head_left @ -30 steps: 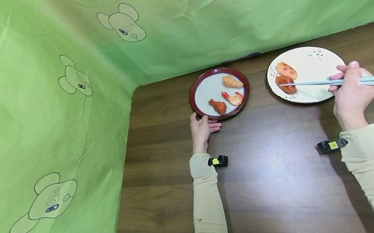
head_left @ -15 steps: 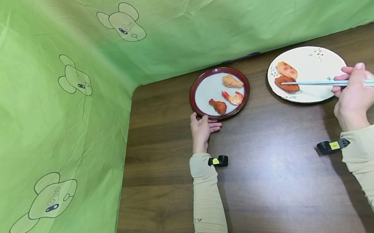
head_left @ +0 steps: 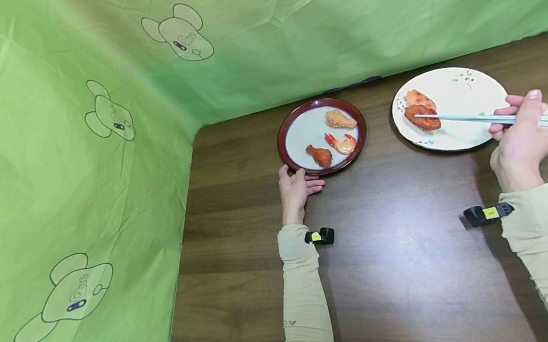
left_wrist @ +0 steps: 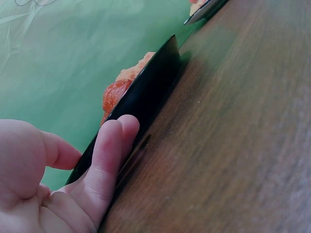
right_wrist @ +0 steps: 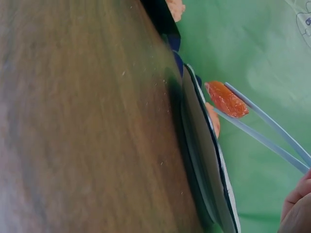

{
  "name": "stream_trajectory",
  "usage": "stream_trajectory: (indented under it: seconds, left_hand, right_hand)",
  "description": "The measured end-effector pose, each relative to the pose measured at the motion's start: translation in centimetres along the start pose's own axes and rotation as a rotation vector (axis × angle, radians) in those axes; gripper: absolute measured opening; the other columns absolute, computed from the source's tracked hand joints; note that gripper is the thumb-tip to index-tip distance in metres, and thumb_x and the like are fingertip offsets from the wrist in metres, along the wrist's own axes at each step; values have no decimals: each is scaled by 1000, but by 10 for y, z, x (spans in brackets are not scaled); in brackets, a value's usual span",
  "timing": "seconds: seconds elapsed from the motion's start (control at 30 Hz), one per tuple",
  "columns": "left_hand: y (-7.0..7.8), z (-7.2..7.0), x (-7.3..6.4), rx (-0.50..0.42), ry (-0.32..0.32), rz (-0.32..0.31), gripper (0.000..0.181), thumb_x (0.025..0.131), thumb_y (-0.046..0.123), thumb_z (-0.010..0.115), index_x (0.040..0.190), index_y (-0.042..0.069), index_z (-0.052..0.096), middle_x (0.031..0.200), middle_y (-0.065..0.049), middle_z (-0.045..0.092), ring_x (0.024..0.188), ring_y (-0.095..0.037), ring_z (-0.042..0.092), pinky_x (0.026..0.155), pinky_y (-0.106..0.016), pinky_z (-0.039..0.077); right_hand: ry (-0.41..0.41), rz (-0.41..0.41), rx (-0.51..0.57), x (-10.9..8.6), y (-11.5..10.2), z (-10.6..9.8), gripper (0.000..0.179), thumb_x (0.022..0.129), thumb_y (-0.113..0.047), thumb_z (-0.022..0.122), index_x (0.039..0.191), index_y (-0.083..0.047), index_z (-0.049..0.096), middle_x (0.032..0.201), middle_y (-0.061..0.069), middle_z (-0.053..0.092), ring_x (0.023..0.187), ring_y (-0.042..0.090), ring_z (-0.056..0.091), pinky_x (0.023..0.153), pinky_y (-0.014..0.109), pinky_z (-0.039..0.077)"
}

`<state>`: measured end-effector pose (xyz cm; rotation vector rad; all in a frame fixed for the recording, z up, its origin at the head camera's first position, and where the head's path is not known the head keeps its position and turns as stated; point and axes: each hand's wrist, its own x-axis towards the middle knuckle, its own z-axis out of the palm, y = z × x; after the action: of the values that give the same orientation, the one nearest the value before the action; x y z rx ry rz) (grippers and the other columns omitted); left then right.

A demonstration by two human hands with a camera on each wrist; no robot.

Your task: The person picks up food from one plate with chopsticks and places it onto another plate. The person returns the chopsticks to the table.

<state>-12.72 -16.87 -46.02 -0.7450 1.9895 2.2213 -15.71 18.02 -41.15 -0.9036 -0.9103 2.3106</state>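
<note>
My right hand point(head_left: 526, 136) grips a pair of light blue chopsticks point(head_left: 478, 117). Between their tips is a glazed red-brown chicken wing point(right_wrist: 226, 99), raised above the white plate point(head_left: 465, 95) in the right wrist view. Partly behind the wing lies a pale orange, browned piece of food point(head_left: 420, 98) on that plate. At the near left edge of a red-rimmed plate point(head_left: 283, 146), my left hand point(head_left: 295, 190) holds the rim, with fingers point(left_wrist: 104, 150) against its dark underside. This plate carries a red drumstick point(head_left: 319, 156), a shrimp point(head_left: 341, 144) and a pale fried drumstick point(head_left: 339, 120).
Both plates stand near the back of a brown wooden table point(head_left: 381, 249). Green cloth point(head_left: 255, 44) with printed animal heads hangs behind and to the left. The table's rounded corner is at the lower left.
The chopsticks have closed on the wing, turned it and raised it slightly toward the back, now overlapping the pale piece. My right hand shifted slightly right; my left stayed put.
</note>
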Motion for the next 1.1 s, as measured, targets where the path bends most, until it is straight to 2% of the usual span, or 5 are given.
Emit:
stream_trajectory:
  seconds: [0.23, 0.6, 0.8, 1.1]
  left_hand:
    - [0, -1, -1, 8, 3, 0, 56, 99, 6, 39, 149, 3, 15, 92, -28, 69, 56, -15, 67, 55, -29, 61]
    - [0, -1, 0, 9, 3, -7, 58, 100, 8, 39, 151, 4, 12, 92, -27, 69, 57, -16, 68, 56, -30, 62]
    - [0, -1, 1, 10, 0, -5, 58, 100, 8, 39, 151, 4, 12, 91, -26, 69, 58, -17, 68, 56, -30, 62]
    - [-1, -2, 1, -5, -5, 0, 60, 98, 6, 39, 151, 3, 11, 96, -27, 69, 56, -16, 67, 56, -29, 62]
  right_hand:
    - [-19, 8, 41, -3, 5, 5, 26, 91, -16, 65, 85, 10, 67, 56, 16, 64, 34, 19, 52, 27, 24, 37]
    - [-75, 15, -3, -20, 20, 22, 29, 95, -19, 60, 85, 8, 68, 56, 13, 64, 33, 16, 51, 27, 22, 38]
    - [-109, 26, 16, -33, 34, 33, 29, 96, -17, 59, 84, 8, 67, 56, 13, 63, 32, 16, 51, 27, 21, 38]
    - [-176, 31, -36, -55, 62, 53, 27, 94, -17, 61, 84, 7, 69, 58, 10, 65, 32, 12, 51, 27, 18, 37]
